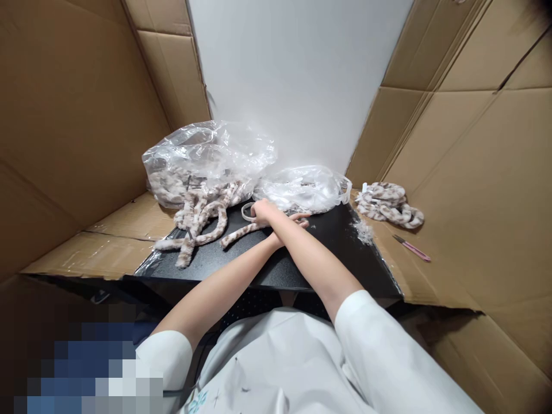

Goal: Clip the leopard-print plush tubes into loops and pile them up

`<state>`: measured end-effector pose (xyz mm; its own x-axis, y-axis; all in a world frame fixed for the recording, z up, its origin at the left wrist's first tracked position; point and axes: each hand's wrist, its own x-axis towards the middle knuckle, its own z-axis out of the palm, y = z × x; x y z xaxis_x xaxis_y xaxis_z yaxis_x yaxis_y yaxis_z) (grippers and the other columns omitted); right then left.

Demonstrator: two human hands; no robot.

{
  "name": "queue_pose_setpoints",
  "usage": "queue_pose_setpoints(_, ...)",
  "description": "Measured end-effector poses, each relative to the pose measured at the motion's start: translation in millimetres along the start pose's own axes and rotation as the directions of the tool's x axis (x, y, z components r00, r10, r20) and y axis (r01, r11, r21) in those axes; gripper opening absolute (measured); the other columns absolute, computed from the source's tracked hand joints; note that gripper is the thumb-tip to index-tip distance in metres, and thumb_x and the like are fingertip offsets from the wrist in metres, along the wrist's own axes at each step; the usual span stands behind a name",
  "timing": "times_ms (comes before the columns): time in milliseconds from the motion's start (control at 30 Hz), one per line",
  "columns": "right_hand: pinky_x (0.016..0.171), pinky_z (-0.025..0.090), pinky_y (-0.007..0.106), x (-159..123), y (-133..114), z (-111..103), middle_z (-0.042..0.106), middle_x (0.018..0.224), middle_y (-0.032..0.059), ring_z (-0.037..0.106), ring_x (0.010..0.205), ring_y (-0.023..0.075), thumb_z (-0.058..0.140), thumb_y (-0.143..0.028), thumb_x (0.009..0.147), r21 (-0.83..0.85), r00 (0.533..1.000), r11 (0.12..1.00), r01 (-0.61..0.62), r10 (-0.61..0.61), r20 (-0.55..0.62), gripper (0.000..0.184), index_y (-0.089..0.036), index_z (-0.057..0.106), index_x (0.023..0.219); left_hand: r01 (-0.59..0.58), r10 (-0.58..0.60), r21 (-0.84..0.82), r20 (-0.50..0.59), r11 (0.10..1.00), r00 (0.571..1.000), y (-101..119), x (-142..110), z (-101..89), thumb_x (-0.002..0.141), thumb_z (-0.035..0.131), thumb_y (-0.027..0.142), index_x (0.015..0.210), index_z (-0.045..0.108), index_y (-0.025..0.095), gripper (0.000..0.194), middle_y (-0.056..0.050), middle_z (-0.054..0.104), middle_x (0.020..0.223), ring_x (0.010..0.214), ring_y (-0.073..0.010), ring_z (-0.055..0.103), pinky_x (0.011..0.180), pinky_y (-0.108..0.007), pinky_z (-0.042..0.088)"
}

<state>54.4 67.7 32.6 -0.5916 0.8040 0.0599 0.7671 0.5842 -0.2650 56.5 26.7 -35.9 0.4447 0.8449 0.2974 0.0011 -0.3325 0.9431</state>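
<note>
Pale shirt front (280,362) nearest | forearms crossed, right over left | right hand (264,210): fingers curled on white loop (247,212) | left hand (301,221): partly hidden, cannot tell whether gripping | spotted plush strip (241,234) on black tabletop (276,272), near end just below loop

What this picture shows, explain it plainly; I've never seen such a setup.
There is no machine, just a person; one camera, worn on their head, looks forward and down. The right hand, its arm crossed over the left, appears to hold a pale loop; the left hand is partly hidden, so its grip is unclear. A spotted fluffy strip lies by them on the black table; similar strips heap up at left, clear plastic bags sit behind, a pink-handled tool lies at right.
</note>
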Motion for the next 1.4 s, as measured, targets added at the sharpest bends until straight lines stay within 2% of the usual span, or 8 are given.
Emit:
queue_pose_setpoints(167, 0.081, 0.045, 0.033, -9.4, 14.0, -14.6, 0.067, 0.083, 0.0037, 0.06, 0.085, 0.0193, 0.056, -0.018, 0.085, 0.202, 0.994, 0.976, 0.079, -0.061, -0.091, 0.008, -0.019, 0.059, 0.077, 0.04, -0.036, 0.082, -0.057, 0.996, 0.998, -1.2, 1.0, -1.3, 0.089, 0.056, 0.033, 0.088, 0.065, 0.015, 0.02, -0.004, 0.06, 0.063, 0.06, -0.0144, 0.056, 0.059, -0.027, 0.046)
queue_pose_setpoints(267, 0.078, 0.046, 0.029, -36.6, 33.5, -30.6, 0.064, 0.079, 0.0001, 0.06, 0.079, 0.015, 0.048, -0.023, 0.088, 0.498, 0.961, 0.835, 0.235, -0.125, -0.245, 0.007, -0.02, 0.053, 0.083, 0.127, -0.125, 0.045, -0.053, 0.991, 0.991, -3.2, 1.8, -0.1, 0.091, 0.051, 0.033, 0.073, 0.056, 0.016, 0.025, 0.0, 0.051, 0.048, 0.04, -0.0098, 0.044, 0.045, -0.024, 0.038)
queue_pose_setpoints(533, 0.068, 0.045, 0.029, -136.5, 84.8, -34.8, 0.051, 0.07, -0.0022, 0.052, 0.067, 0.0149, 0.054, -0.048, 0.084, 0.668, 0.869, 0.661, 0.342, 0.048, -0.493, 0.025, -0.023, 0.053, 0.084, 0.176, -0.213, -0.278, -0.107, 0.944, 0.971, 4.8, 5.1, 0.8, 0.083, 0.057, 0.022, 0.096, 0.055, 0.014, 0.016, 0.005, 0.052, 0.064, 0.045, -0.0052, 0.049, 0.045, -0.018, 0.039)
queue_pose_setpoints(833, 0.061, 0.04, 0.029, -147.2, 117.2, -3.9, 0.042, 0.061, -0.0023, 0.042, 0.059, 0.0153, 0.046, -0.035, 0.077, 0.781, 0.806, 0.548, 0.298, 0.294, -0.513, 0.014, -0.022, 0.051, 0.075, 0.147, -0.268, -0.36, -0.315, 0.921, 0.911, 9.4, 3.6, -8.3, 0.086, 0.054, 0.032, 0.099, 0.054, 0.017, 0.02, 0.007, 0.047, 0.056, 0.043, -0.006, 0.044, 0.044, -0.017, 0.034)
queue_pose_setpoints(1033, 0.077, 0.046, 0.033, -153.3, 114.3, 4.2, 0.059, 0.084, 0.0022, 0.055, 0.08, 0.0196, 0.044, -0.022, 0.07, 0.666, 0.788, 0.695, 0.271, 0.237, -0.568, 0.02, -0.022, 0.051, 0.089, 0.055, -0.107, -0.152, -0.355, 0.987, 0.929, 13.4, 2.5, -8.0, 0.079, 0.053, 0.029, 0.091, 0.066, 0.015, 0.023, -0.002, 0.063, 0.075, 0.071, -0.0125, 0.058, 0.061, -0.021, 0.043)
queue_pose_setpoints(1200, 0.09, 0.044, 0.038, -153.9, 106.9, 12.2, 0.059, 0.095, 0.0042, 0.057, 0.092, 0.0219, 0.048, -0.02, 0.071, 0.587, 0.776, 0.762, 0.273, 0.186, -0.603, 0.029, -0.023, 0.047, 0.099, -0.012, 0.024, 0.052, -0.238, 0.999, 0.971, 16.9, -3.0, -6.3, 0.08, 0.059, 0.044, 0.091, 0.069, 0.016, 0.032, -0.006, 0.069, 0.096, 0.096, -0.0183, 0.059, 0.081, -0.025, 0.044)
queue_pose_setpoints(1300, 0.084, 0.047, 0.035, -149.1, 103.6, 14.7, 0.055, 0.087, 0.0009, 0.057, 0.084, 0.0191, 0.049, -0.02, 0.068, 0.754, 0.809, 0.584, 0.301, 0.261, -0.526, 0.033, -0.025, 0.043, 0.1, 0.017, -0.011, 0.034, -0.176, 0.999, 0.984, 12.3, -1.8, -4.3, 0.08, 0.059, 0.053, 0.085, 0.067, 0.015, 0.039, -0.007, 0.069, 0.087, 0.089, -0.0185, 0.059, 0.079, -0.026, 0.045)
queue_pose_setpoints(1400, 0.073, 0.049, 0.031, -146.9, 104.4, 9.7, 0.049, 0.077, -0.0017, 0.053, 0.071, 0.0164, 0.049, -0.023, 0.069, 0.906, 0.829, 0.265, 0.329, 0.378, -0.412, 0.03, -0.026, 0.042, 0.099, 0.086, -0.11, -0.135, -0.183, 0.987, 0.977, 7.0, 2.4, -2.6, 0.083, 0.052, 0.06, 0.081, 0.064, 0.014, 0.047, -0.005, 0.066, 0.073, 0.074, -0.0162, 0.059, 0.071, -0.026, 0.046)
